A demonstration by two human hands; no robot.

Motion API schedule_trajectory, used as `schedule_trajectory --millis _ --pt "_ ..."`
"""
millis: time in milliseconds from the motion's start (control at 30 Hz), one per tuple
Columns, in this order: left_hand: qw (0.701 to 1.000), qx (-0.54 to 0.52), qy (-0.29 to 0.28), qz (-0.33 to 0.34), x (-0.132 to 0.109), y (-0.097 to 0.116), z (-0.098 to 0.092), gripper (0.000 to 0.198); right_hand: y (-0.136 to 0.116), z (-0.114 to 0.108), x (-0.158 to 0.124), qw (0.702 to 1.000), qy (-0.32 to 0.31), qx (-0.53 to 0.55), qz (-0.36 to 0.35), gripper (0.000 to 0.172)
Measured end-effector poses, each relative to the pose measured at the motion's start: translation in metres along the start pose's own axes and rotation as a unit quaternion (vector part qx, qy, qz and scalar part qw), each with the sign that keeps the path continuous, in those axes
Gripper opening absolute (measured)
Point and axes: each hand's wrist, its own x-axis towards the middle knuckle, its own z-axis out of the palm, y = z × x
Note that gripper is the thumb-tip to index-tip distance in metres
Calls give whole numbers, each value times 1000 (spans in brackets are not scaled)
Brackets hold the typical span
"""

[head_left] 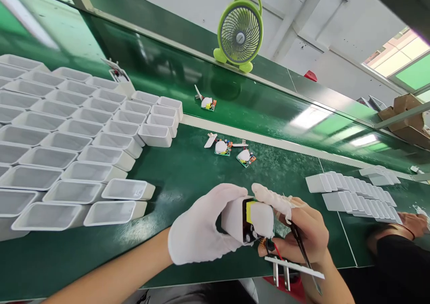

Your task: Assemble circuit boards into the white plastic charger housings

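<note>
My left hand [201, 228], in a white glove, is closed around a small white plastic case [232, 220], its open end turned right. A circuit board [262, 219] with a yellow part and a white lump sits partly inside that opening. At the board's outer end, my right hand [311, 232] grips it between thumb and fingers, with white covers on some fingertips. Dark tweezers [302, 246] are tucked in the same hand, pointing down. A white plate with two metal prongs [294, 267] hangs below on red and black wires.
Rows of open white cases [80, 147] fill the left of the green bench [168, 174]. Several loose circuit boards [221, 147] lie ahead. Stacked white cases [349, 190] stand right, near another person's hand [411, 225]. A green fan [240, 37] sits on the ledge.
</note>
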Motion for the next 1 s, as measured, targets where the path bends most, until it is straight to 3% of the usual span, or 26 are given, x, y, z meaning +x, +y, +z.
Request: schedule_trajectory --millis 133,233,467,667,733,833,933,1000 --pt "1000 16 11 15 0 -1 3 65 2 1 1 999 -35 -17 6 28" --pt "1000 5 15 25 -1 -2 6 64 1 3 4 1000 -17 -20 -2 23" --pt "998 -54 33 0 -3 -3 9 62 -5 11 -2 994 34 -65 -79 22" --pt "996 -84 8 2 -3 0 4 66 -1 17 3 986 27 -51 -155 26" --pt "996 -88 -3 0 -4 -4 4 69 -1 18 2 990 25 -36 -135 32" --pt "996 -84 17 4 -9 -15 6 87 -1 21 -2 998 29 25 -39 48" --pt "997 -67 19 16 -15 -27 7 111 1 26 -8 989 16 137 44 71" --pt "999 -11 5 49 -15 -31 5 119 3 29 -13 980 -2 187 72 73"
